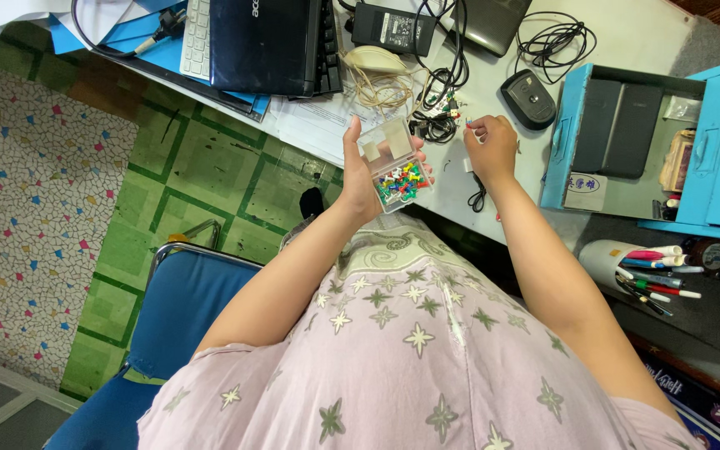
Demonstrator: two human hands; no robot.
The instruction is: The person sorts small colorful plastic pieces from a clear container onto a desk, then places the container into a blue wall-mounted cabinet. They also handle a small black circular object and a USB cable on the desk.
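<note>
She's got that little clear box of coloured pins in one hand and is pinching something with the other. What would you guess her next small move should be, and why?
Probably bring the right hand over to the clear box and drop in what it pinches. The left hand holds the box tilted toward it, coloured pins already inside; what the fingertips pinch is too small to identify.

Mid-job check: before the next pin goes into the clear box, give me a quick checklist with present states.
1. Left hand grips the clear plastic box: ok.
2. Box mouth open and unobstructed: ok, though the box is tilted.
3. Coloured push pins stay inside, none spilling: ok.
4. Right hand pinches a small item at its fingertips: cannot tell what it is, too small.
5. Path between the hands clear of the black cables: ok, the cables lie on the desk below.
</note>
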